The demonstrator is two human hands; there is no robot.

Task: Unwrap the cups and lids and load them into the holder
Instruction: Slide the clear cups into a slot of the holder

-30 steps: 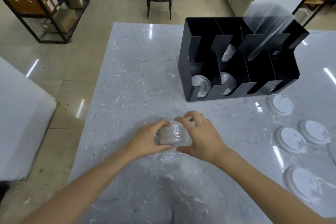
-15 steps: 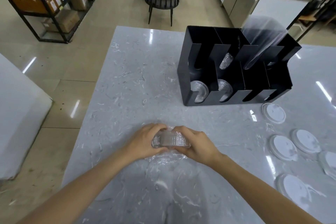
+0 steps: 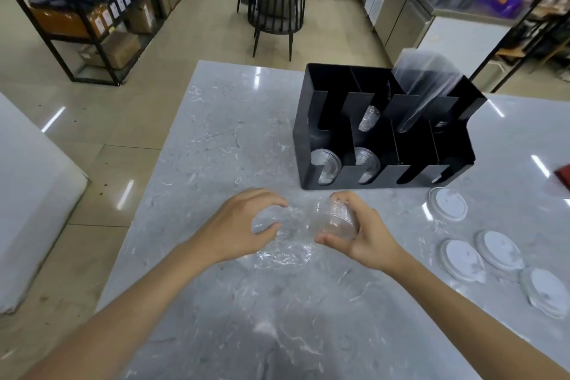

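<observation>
while the right hand [image 3: 367,234] grips the short stack of clear cups [image 3: 334,219] on its side, the thin cups look easy to crush or to let slide apart, and a hard squeeze or a jerk against the film could do either. the clear plastic wrap [image 3: 283,244] lies crumpled on the worktop [image 3: 216,148] between the hands and may cling to the stack's open end; if it drags, the cups could scatter toward the loose white lids [image 3: 462,259] lying to the right

the right hand is curled round the stack, thumb underneath and fingers [image 3: 342,199] over the top, holding it just above the worktop and near the front of the black holder [image 3: 382,176]. the left hand [image 3: 240,228] is arched over the wrap with fingers bent and thumb tucked in, seemingly pinching or pressing the film, though how firmly is hard to tell. both forearms reach in from the bottom corners. the holder already shows clear cups in its two left front slots, and a clear sleeve stands in a back compartment
</observation>
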